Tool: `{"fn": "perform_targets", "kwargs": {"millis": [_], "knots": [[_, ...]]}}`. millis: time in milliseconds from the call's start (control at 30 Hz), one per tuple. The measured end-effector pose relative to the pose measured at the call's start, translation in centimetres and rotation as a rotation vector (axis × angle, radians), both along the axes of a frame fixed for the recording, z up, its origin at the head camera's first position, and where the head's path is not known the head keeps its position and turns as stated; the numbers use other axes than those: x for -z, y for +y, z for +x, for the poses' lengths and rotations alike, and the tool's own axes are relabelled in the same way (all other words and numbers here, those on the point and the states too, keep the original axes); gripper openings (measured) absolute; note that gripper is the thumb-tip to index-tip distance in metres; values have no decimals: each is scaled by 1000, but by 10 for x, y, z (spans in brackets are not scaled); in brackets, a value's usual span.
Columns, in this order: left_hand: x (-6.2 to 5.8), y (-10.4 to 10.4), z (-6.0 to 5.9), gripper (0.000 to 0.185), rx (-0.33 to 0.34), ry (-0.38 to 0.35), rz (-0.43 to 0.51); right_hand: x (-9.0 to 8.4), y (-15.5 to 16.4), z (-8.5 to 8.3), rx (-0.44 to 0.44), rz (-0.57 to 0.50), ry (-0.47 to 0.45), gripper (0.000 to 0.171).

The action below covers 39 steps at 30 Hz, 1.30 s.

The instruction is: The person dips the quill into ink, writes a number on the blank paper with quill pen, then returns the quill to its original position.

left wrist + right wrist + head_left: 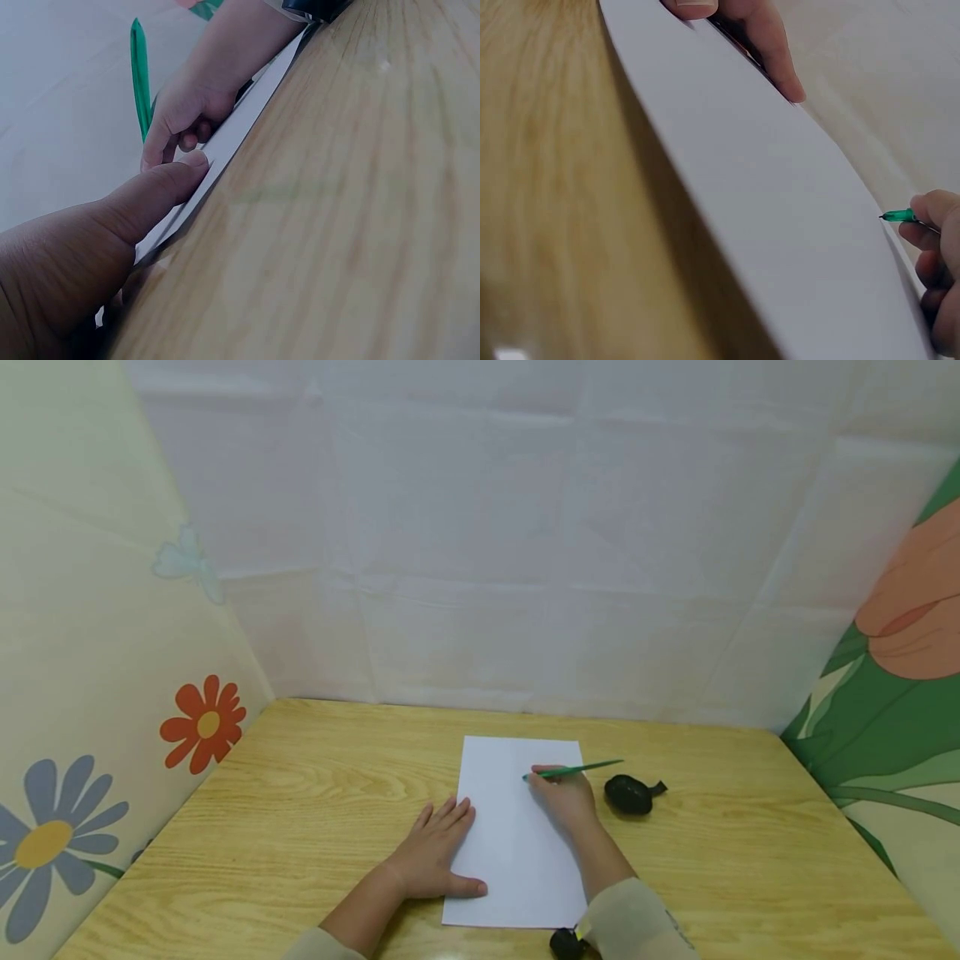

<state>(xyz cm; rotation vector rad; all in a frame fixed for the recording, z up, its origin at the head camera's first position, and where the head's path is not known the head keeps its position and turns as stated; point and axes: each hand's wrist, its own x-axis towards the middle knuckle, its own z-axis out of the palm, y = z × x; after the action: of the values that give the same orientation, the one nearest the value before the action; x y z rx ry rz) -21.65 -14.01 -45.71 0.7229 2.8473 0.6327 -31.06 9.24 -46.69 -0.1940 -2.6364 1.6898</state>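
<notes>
A white sheet of paper (517,852) lies upright in front of me on the wooden table. My left hand (438,852) rests at its left edge with fingers spread, the thumb lying on the paper. Near the upper right part of the sheet, my right hand (566,797) pinches a slim green pen (592,766). In the right wrist view the pen's dark tip (882,217) points at the paper, but I cannot tell whether it touches. The left wrist view shows the pen's far end (140,67) sticking up. No marks are visible on the sheet.
Right of the paper sits a black rounded object (628,795) with a short tab. A smaller black object (567,943) is by my right sleeve at the bottom edge. Behind the wooden table (337,760) hangs a white cloth (480,543); flower-patterned cloths stand at both sides.
</notes>
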Motion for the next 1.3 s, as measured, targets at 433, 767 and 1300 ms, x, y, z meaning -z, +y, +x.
{"fn": "perform_targets", "kwargs": {"millis": [433,767,1300], "knots": [[-1,0,1,109,2,6,2,2,-1,0,-5,-23,-9,18],[0,-1,-1,109,0,2,0,1,-2,1,-13,-39,-18,18],[0,-1,-1,109,0,-2,-4,0,-2,4,-43,-5,19,19]]}}
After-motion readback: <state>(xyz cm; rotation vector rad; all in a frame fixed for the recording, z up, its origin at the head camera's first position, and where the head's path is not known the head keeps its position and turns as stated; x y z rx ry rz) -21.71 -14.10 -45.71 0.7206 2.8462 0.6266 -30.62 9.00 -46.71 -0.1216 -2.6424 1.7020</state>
